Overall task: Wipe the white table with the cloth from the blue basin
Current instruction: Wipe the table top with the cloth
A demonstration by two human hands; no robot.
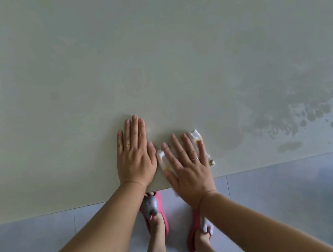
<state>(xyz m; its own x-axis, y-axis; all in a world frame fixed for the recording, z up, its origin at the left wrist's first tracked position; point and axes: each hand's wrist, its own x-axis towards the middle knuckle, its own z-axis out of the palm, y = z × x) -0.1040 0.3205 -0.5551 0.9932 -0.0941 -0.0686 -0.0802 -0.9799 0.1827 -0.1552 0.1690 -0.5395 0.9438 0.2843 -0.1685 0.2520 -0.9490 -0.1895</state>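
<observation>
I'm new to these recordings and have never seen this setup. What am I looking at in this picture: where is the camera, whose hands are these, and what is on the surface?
There is no machine here: a person works with two bare hands. The single picture comes from a wide-angle camera worn on the person's head, looking forward and down, so both arms enter from the bottom. The large pale surface is the white table. The left hand lies flat on it, fingers straight, holding nothing. The right hand presses flat on a crumpled white cloth with yellowish marks, close to the table's near edge. Darker wet patches show on the table to the right. Below the edge are grey floor tiles and the person's feet in pink slippers.
</observation>
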